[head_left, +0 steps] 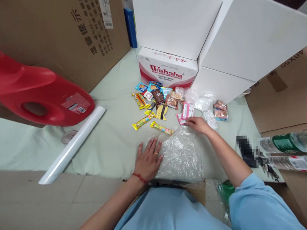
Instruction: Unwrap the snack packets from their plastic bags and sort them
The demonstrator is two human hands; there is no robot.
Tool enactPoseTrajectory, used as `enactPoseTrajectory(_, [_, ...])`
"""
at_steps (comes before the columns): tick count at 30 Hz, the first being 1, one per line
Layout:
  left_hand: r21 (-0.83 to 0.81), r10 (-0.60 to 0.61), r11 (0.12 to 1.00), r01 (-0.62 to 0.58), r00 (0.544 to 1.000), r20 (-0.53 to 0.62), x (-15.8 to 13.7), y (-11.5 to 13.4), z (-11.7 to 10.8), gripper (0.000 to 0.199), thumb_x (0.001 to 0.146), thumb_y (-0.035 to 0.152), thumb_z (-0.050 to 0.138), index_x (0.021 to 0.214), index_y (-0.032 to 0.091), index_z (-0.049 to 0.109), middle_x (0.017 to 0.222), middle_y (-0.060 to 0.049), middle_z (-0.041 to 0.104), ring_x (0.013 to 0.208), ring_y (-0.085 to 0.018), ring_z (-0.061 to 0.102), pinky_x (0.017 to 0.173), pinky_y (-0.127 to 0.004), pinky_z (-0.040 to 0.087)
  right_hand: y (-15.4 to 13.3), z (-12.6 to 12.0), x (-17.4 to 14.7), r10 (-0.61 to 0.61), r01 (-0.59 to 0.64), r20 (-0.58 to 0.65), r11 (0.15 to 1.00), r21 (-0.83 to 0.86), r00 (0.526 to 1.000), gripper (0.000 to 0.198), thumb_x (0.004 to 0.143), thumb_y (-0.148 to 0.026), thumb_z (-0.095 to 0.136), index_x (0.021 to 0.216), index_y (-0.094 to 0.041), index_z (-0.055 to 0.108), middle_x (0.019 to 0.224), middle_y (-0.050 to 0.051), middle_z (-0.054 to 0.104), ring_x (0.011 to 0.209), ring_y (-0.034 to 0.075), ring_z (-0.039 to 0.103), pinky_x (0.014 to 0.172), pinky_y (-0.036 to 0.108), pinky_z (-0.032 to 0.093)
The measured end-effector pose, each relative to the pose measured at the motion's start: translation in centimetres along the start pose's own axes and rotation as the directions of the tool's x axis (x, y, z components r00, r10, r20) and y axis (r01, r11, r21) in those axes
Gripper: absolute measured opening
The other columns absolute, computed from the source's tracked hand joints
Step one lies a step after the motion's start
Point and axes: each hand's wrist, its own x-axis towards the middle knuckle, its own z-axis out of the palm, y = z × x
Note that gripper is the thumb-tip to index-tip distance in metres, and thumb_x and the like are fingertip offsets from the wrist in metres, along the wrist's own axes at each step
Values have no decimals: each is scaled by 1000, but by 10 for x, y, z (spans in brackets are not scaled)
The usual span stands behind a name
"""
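My left hand [149, 159] lies flat on the green cloth, fingers spread, beside the left edge of a clear plastic bag [181, 157]. At the front right of a heap of snacks, my right hand [197, 124] has its fingers closed at the lower edge of a pink snack packet [181, 119]. Another pink-and-white packet [187, 110] overlaps that one. Two yellow snack bars [143, 121] lie in front of the heap. Behind them are a yellow packet with a black band [161, 112], a brown packet [172, 102] and blue packets [141, 87]. The right fingertips are partly hidden.
Crumpled clear plastic [204, 102] and more brown packets [220, 110] lie to the right. A Wahaba-style white and red carton [167, 69] stands behind. On the left are a white roll [72, 146] and a red jug [41, 88]; water bottles [286, 143] lie far right.
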Motion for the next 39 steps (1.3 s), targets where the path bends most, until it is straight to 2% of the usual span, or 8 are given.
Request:
enactPoseTrajectory(3, [4,3,1000,-3,1000,-15,0,0,-2,61,103,39,38,160,20,31,165,-13,34,151,-29,37,125,-62,10,23,-17,-2,205,-216,-136,974,-75,969,32,96,-38,49,94,-18,75,86,8,75,82,24,67,73,30,46])
enactPoseTrajectory(8, [-11,1,1000,-1,1000,-15,3,2,-5,58,104,37,37,158,17,37,162,-14,38,149,-30,40,125,-63,9,11,-25,19,403,-453,-334,887,-87,852,66,96,-66,39,129,-14,61,117,21,70,109,35,64,87,43,49])
enactPoseTrajectory(16, [-25,27,999,-28,998,-64,2,0,-3,58,103,38,41,157,17,38,160,-17,41,146,-33,44,123,-65,15,-50,3,66,453,-501,-249,845,-188,856,109,76,-68,73,153,-3,31,141,32,49,135,45,43,105,59,43])
enactPoseTrajectory(20, [-44,28,999,-30,998,-58,2,2,-5,58,103,37,41,157,16,39,160,-18,41,146,-33,45,123,-66,14,-40,-11,45,356,-397,-181,867,-302,917,84,77,-37,79,144,-5,41,134,29,56,128,42,51,103,53,45])
enactPoseTrajectory(23, [-68,17,997,-20,999,-50,3,2,-7,57,103,37,40,157,17,40,160,-18,40,147,-32,44,124,-65,13,-26,-28,23,93,-93,-18,924,-370,995,81,78,-24,75,150,-12,39,141,23,55,128,39,53,104,47,45])
enactPoseTrajectory(28, [-68,12,998,-14,999,-41,3,2,-6,56,104,37,39,155,16,41,161,-17,39,147,-32,43,124,-65,10,-17,-33,22,-305,348,169,838,-420,937,80,81,-12,65,155,-24,39,155,13,47,140,33,44,116,46,32])
enactPoseTrajectory(35, [-64,-1,998,-1,1000,-29,1,2,-9,57,104,40,37,156,16,40,161,-15,41,148,-29,41,125,-60,13,-15,-20,53,-154,298,304,805,-513,940,91,69,-29,84,151,-22,45,143,17,55,133,38,46,107,46,40])
enactPoseTrajectory(39, [-73,-47,996,46,999,-15,2,4,-7,63,104,43,36,160,16,32,161,-14,41,150,-27,38,126,-57,14,-1,-19,24,-141,214,170,793,-570,975,84,78,-40,77,151,-16,44,137,21,57,129,40,46,108,49,35])
